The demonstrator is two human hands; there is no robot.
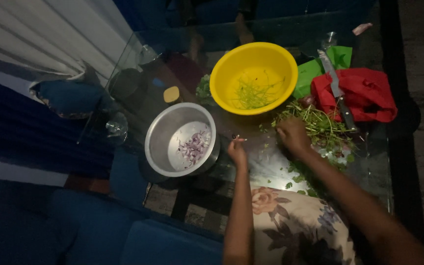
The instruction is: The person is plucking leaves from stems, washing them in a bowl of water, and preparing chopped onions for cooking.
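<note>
Green herbs (320, 125) at two o'clock under right hand (293, 136), fingers curled on stems; left hand (236, 149) pinches small bit, pot (180, 140) at nine o'clock.

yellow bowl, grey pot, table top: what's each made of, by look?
Yellow bowl: likely plastic, uniform saturated colour, soft sheen. Pot: metal, probably aluminium or steel, dull grey brushed look. Table top: glass, since the floor and furniture show through it.
</note>
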